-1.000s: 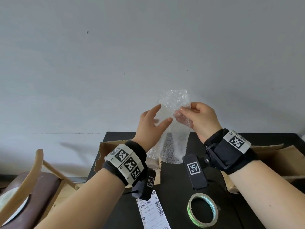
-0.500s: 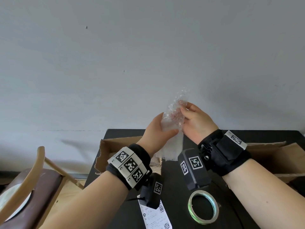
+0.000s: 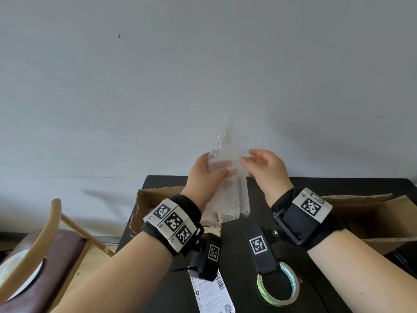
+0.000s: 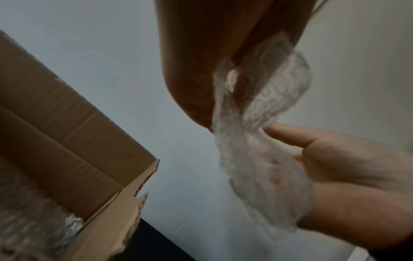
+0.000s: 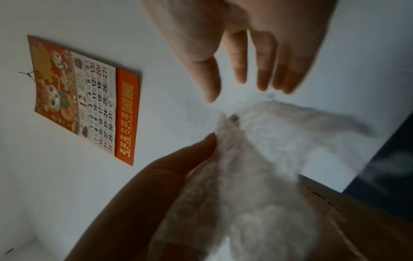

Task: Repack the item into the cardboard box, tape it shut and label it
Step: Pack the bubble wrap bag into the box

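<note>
**Bubble wrap raised over the table, left hand gripping**

The grey wall [image 3: 203, 75] fills most of my view; a calendar [image 5: 82, 100] hangs on it, seen only from my right wrist. Below it sits the black table [image 3: 237, 245]. A wooden chair [image 3: 45, 245] with a dark seat stands off the table's left edge.

On the table, an open cardboard box [image 3: 153, 199] lies to the left, flaps up, with bubble wrap showing inside in the left wrist view. A second piece of open cardboard [image 3: 372, 218] lies at the far right.

I hold a sheet of bubble wrap [image 3: 225, 154] upright in the air above the table's far edge, between the two boxes; its lower end hangs down towards the left box. Whether anything is wrapped inside it I cannot tell.

My left hand [image 3: 205, 175] grips the sheet, thumb on the near face and fingers curled behind. My right hand [image 3: 264, 170] is just beside it, fingers loosely spread and relaxed, fingertips near the wrap's edge; contact is unclear.

Close to me on the table: a roll of tape [image 3: 278, 284] lying flat, and left of it a printed shipping label [image 3: 212, 294].
</note>
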{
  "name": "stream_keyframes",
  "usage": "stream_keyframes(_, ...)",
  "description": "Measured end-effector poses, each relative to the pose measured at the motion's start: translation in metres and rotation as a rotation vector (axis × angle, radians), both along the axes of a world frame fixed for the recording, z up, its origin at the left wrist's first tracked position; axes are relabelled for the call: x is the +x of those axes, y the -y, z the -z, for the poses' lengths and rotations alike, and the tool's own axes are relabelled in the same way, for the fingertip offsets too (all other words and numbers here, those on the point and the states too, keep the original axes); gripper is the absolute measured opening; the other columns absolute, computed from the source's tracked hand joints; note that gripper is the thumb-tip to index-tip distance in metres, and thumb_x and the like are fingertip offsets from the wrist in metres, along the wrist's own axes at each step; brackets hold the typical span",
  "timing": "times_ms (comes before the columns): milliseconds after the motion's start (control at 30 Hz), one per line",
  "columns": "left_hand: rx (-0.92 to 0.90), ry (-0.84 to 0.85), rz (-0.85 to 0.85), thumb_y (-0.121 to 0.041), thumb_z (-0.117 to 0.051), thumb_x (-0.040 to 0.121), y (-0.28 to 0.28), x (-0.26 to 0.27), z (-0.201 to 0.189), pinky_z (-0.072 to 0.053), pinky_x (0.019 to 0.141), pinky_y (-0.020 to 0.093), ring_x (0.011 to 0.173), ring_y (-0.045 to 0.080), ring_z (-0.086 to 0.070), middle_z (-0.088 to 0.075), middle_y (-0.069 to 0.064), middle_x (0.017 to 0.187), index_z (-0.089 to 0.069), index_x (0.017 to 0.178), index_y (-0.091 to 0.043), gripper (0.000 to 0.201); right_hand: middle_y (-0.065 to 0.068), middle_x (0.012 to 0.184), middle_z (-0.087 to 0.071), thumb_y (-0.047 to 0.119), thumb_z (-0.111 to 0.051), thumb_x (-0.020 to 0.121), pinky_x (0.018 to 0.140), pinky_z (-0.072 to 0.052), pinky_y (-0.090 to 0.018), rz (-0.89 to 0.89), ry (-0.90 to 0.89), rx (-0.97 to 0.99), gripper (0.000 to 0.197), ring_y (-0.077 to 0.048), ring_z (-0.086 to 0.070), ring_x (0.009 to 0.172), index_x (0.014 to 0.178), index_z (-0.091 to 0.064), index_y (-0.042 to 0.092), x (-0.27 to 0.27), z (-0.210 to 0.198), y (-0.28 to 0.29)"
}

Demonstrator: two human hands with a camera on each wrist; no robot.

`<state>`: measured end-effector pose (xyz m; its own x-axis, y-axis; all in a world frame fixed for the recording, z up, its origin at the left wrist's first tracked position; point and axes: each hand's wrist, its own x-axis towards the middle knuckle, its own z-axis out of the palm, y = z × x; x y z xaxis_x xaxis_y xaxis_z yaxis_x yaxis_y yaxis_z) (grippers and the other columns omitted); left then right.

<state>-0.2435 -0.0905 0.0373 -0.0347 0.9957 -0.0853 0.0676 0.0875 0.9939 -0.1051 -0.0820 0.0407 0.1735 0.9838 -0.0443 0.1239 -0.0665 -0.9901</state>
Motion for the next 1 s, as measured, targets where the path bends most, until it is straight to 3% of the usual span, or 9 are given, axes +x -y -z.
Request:
stream_keyframes(133,0.02,-0.005,-0.067,-0.018,-0.069,0.083,-0.002,-0.004,0.002,-0.052,0.093,0.037,0.109,0.017,-0.061,-0.063,0.001,0.119,-0.043,0.136,-0.019,0.059,-0.004,0.126,-0.053,0.049,-0.08,0.061,0.092,-0.052,-0.04,-0.225,-0.117,-0.256,0.095,-0.018,-0.056,0.108,0.136,-0.039,0.008,-0.004,0.004,0.003)
stream_keyframes(267,0.04,-0.011,-0.123,-0.02,-0.07,0.081,-0.003,-0.007,0.006,-0.053,0.09,0.043,0.101,0.022,-0.063,-0.065,0.005,0.106,-0.05,0.123,-0.015,0.047,-0.015,0.089,-0.067,0.012,-0.074,0.076,0.075,-0.054,-0.033,-0.212,0.094,-0.016,0.029,-0.026,-0.065,0.082,0.1,-0.062,0.001,-0.012,0.006,0.007)
stream_keyframes(400,-0.016,0.101,-0.141,-0.027,-0.076,0.071,-0.002,-0.017,0.006,-0.047,0.075,0.039,0.079,0.023,-0.052,-0.051,0.009,0.085,-0.049,0.089,-0.011,0.036,-0.019,0.089,-0.063,0.007,-0.07,0.075,0.072,-0.049,-0.033,-0.185,0.274,0.154,0.024,-0.025,-0.058,0.074,0.097,-0.059,0.005,-0.016,0.008,0.007)
stream_keyframes(533,-0.062,0.167,-0.162,-0.032,-0.075,0.074,0.003,-0.031,0.002,-0.046,0.072,0.038,0.079,0.023,-0.05,-0.05,0.01,0.086,-0.05,0.096,-0.008,0.041,0.004,0.083,-0.054,-0.002,-0.069,0.074,0.065,-0.043,-0.011,-0.162,0.328,0.236,0.034,-0.01,-0.054,0.071,0.092,-0.049,0.019,-0.023,0.006,0.009)
stream_keyframes(667,-0.134,0.209,-0.159,-0.026,-0.067,0.085,0.007,-0.044,0.001,-0.051,0.068,0.029,0.071,0.019,-0.059,-0.057,0.009,0.083,-0.056,0.099,-0.007,0.026,0.004,0.075,-0.055,-0.006,-0.057,0.077,0.067,-0.04,-0.016,-0.17,0.498,0.385,0.023,-0.017,-0.055,0.076,0.072,-0.051,0.015,-0.036,0.008,0.011)
stream_keyframes(767,-0.204,0.292,-0.195,-0.027,-0.061,0.089,0.013,-0.056,-0.001,-0.053,0.06,0.027,0.058,0.015,-0.058,-0.056,0.006,0.078,-0.055,0.093,-0.01,0.019,-0.001,0.089,-0.063,-0.01,-0.048,0.082,0.077,-0.045,-0.019,-0.267,0.519,0.422,0.029,-0.016,-0.06,0.087,0.078,-0.062,0.015,-0.043,0.008,0.015)
stream_keyframes(867,-0.242,0.37,-0.253,-0.034,-0.057,0.092,0.019,-0.07,0.001,-0.052,0.057,0.028,0.059,0.016,-0.06,-0.056,0.007,0.081,-0.054,0.1,-0.009,0.027,0.007,0.098,-0.058,0.006,-0.061,0.084,0.087,-0.044,-0.02,-0.406,0.542,0.395,0.014,-0.008,-0.054,0.094,0.095,-0.067,0.013,-0.052,0.006,0.021)
stream_keyframes(933,-0.27,0.407,-0.265,-0.039,-0.054,0.092,0.025,-0.08,0.002,-0.053,0.057,0.031,0.064,0.019,-0.062,-0.057,0.008,0.081,-0.056,0.098,-0.011,0.029,0.011,0.105,-0.051,0.035,-0.074,0.074,0.086,-0.044,-0.024,-0.512,0.645,0.304,0.038,-0.004,-0.05,0.095,0.105,-0.061,0.017,-0.06,0.005,0.025)
stream_keyframes(1000,-0.281,0.431,-0.258,-0.041,-0.053,0.093,0.031,-0.088,0.003,-0.054,0.058,0.031,0.069,0.021,-0.065,-0.061,0.009,0.081,-0.056,0.098,-0.01,0.031,0.01,0.109,-0.047,0.04,-0.076,0.071,0.085,-0.045,-0.028,-0.563,0.808,0.257,0.049,-0.008,-0.051,0.098,0.109,-0.055,0.018,-0.069,0.008,0.027)
